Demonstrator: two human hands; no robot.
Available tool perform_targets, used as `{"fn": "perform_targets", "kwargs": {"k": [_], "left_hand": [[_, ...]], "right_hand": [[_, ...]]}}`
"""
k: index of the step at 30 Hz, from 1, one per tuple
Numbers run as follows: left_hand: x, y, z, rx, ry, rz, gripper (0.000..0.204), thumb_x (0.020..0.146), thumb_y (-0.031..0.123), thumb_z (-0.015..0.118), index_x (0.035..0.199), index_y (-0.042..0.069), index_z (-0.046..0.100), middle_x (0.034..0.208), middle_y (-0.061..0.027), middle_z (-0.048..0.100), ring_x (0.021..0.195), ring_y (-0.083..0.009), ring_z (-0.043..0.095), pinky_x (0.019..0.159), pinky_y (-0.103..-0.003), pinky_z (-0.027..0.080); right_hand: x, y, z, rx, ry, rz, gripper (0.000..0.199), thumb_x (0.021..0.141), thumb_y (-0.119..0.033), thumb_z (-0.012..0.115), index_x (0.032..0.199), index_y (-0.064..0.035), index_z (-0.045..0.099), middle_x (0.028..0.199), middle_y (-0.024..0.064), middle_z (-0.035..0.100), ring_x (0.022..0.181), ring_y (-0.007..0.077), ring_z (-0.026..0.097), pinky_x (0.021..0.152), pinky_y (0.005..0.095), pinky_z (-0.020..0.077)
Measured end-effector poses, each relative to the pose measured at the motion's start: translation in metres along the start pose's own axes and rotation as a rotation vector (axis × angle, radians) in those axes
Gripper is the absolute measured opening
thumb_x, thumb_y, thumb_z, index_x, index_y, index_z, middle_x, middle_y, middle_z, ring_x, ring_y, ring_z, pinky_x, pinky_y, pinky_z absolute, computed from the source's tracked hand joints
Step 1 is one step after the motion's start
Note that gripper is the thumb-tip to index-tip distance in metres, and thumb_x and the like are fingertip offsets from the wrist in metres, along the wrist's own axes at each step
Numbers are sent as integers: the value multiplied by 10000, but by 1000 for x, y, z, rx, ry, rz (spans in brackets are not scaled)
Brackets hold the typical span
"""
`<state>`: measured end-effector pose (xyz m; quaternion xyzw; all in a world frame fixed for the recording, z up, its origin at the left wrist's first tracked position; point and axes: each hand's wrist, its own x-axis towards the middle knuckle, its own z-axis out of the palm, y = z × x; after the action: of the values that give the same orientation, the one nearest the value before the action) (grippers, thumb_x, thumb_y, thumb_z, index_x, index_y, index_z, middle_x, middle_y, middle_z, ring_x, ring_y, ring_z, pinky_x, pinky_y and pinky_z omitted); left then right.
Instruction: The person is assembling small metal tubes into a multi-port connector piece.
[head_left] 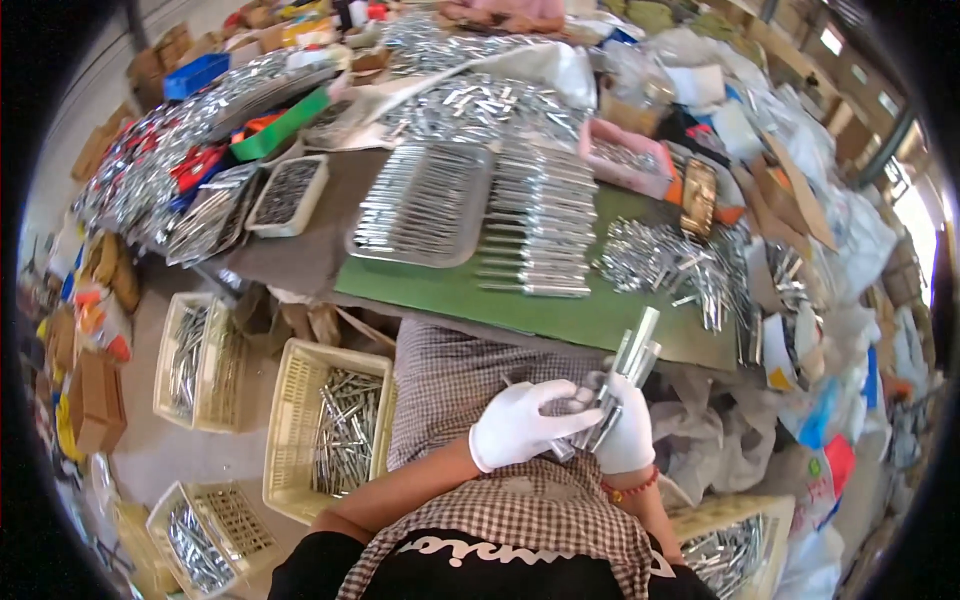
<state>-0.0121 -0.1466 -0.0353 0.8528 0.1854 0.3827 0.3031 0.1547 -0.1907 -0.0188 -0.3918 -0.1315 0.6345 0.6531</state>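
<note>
My right hand (627, 440), in a white glove with a red bead bracelet at the wrist, is closed around several shiny metal tubes (638, 348) that point up and away. My left hand (525, 428), also gloved in white, has its thumb and fingers closed on the lower part of the bundle; its fingertips are partly hidden. Both hands are above my checked apron (440, 370), just in front of the green work mat (420, 286). On the mat lie a stack of metal rods (545, 225), a clear tray (400, 259) filled with rods, and a loose pile of small metal parts (640, 255).
Cream plastic crates (277, 440) with metal rods stand on the floor at the left; another crate (775, 540) is at the lower right. A pink bin (662, 180), a white tub (262, 230) and large heaps of metal parts (480, 105) cover the table's far side. Another person (520, 10) sits opposite.
</note>
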Motion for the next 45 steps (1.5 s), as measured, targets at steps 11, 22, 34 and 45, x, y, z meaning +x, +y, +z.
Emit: {"fn": "perform_targets", "kwargs": {"k": [11,22,34,45], "left_hand": [[34,11,-14,413,-144,519,353,681,215,638,1032,224,673,955,45,619,505,-94,499,439,-257,379],[30,33,-16,-923,671,-297,251,940,172,553,1121,24,464,922,-72,590,878,-209,615,756,-299,521],[-12,-28,23,-1535,593,-863,360,911,304,603,1180,82,512,948,-38,601,941,-179,598,892,-387,486],[-11,-25,15,-1878,351,-1050,312,929,229,541,1193,63,558,1033,-99,649,892,-205,653,757,-347,565]], "right_hand": [[-15,-19,8,-170,-142,25,287,898,-162,583,1142,-37,501,867,80,627,789,166,616,718,295,500],[-13,-29,9,-389,10,121,254,851,-76,634,1068,-54,506,675,8,527,484,95,486,405,237,370],[-10,-11,21,-1399,-86,-393,296,870,-264,627,1064,-53,554,757,169,636,671,348,640,604,412,503],[17,-18,27,-1550,-792,-1095,163,663,-140,669,821,-171,640,1057,-32,658,1114,222,565,974,442,411]]}}
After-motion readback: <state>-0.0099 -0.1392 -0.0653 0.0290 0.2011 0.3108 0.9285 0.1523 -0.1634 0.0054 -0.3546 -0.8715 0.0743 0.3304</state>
